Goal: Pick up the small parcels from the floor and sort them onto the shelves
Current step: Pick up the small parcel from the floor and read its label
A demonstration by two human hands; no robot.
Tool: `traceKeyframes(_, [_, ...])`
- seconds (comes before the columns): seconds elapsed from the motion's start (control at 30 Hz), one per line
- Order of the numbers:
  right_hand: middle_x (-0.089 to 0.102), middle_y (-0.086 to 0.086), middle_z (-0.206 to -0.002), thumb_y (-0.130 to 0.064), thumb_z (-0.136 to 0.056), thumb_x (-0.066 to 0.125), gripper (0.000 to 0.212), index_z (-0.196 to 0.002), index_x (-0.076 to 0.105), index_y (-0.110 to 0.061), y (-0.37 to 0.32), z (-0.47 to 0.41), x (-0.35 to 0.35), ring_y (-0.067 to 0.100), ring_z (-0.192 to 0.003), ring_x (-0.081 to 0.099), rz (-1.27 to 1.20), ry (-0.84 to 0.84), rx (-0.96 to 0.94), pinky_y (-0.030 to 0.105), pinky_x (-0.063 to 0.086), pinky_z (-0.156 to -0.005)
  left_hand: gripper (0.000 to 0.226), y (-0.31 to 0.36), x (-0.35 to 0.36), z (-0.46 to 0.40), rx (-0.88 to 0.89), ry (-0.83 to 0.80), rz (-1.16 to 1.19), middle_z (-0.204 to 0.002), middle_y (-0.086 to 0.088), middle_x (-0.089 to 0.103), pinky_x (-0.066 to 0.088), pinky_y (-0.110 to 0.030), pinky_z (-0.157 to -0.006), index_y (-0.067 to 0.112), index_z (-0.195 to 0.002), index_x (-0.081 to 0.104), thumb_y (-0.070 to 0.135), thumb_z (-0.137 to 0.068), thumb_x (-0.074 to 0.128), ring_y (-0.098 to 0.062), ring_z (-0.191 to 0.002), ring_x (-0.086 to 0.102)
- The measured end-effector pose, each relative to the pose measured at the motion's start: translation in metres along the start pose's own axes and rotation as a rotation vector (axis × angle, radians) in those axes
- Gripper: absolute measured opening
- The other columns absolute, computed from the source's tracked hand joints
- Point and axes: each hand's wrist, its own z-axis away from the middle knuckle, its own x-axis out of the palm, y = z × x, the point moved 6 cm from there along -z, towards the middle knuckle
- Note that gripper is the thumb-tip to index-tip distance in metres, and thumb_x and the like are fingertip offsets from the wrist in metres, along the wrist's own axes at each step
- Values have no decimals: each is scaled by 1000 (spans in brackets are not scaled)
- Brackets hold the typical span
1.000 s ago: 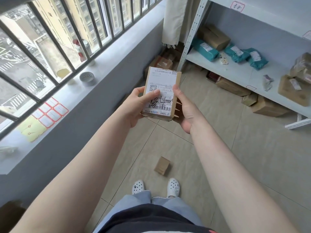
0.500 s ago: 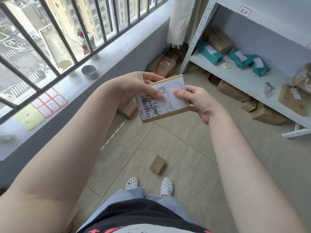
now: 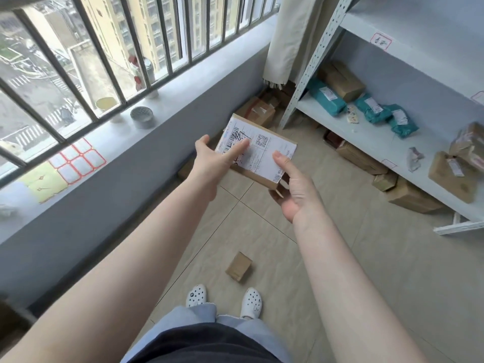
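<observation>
Head view. Parcel (image 3: 258, 150), flat cardboard box with a white printed label on top, held in the air above the tiled floor (image 3: 379, 258), left of the shelf (image 3: 366, 132). Left hand (image 3: 212, 158) fingers clamped on its left edge, thumb on the label; right hand (image 3: 293, 189) fingers clamped on its near right corner. Open floor between parcel and shelf edge. Small cardboard box (image 3: 238, 266) lies near the white shoes (image 3: 251, 302). Teal soft bags (image 3: 326, 99) and brown boxes on the shelf.

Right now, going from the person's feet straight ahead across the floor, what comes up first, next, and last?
White shoes → small brown box on the floor → labelled parcel held in both hands → cardboard boxes by the curtain.
</observation>
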Motion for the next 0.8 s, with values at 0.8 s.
traceKeyframes(0.8, [65,0,-125,-39,-70,77,76,-138,50,-19,-1,-11,8,16,-121,56,55,-32,-51,39,42,-99,88,6,1,-7,5,-243,199,-118,3,74,51,-53,-99,38,-142,46,35,-64,87,-26,-116,66])
